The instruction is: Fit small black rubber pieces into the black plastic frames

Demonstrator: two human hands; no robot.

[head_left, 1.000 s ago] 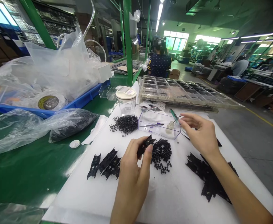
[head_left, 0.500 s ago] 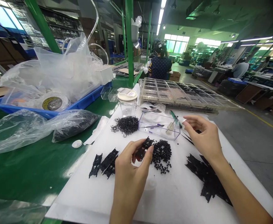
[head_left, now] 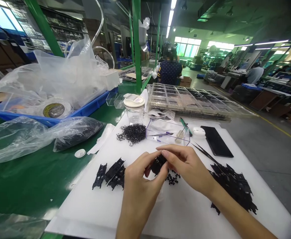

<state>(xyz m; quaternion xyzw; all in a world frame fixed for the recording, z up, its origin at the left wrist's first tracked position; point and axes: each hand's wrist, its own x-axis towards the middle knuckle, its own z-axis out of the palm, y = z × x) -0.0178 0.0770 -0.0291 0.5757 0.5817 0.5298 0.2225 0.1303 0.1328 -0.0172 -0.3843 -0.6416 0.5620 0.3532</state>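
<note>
My left hand [head_left: 145, 172] grips a small black plastic part [head_left: 158, 164] between thumb and fingers, over the white work surface. My right hand [head_left: 185, 164] is closed at the part's upper right edge, its thumb and fingertips pressed together; whatever they pinch is hidden. Below and behind the hands lies a heap of tiny black pieces [head_left: 172, 178], mostly covered. Several flat black parts [head_left: 114, 171] rest left of my left hand. A larger pile of black parts [head_left: 237, 187] lies beyond my right forearm.
Behind the hands are a clear box [head_left: 167, 132], a heap of thin black pieces [head_left: 132, 133], a lidded jar [head_left: 134, 109], tweezers [head_left: 206, 152] and a black rectangular object [head_left: 217, 141]. A compartment tray [head_left: 185, 99] stands farther back. A person [head_left: 169, 69] sits beyond.
My right hand has moved left and down from near the clear box to the part in my left hand. The black rectangular object and white item behind it now show.
</note>
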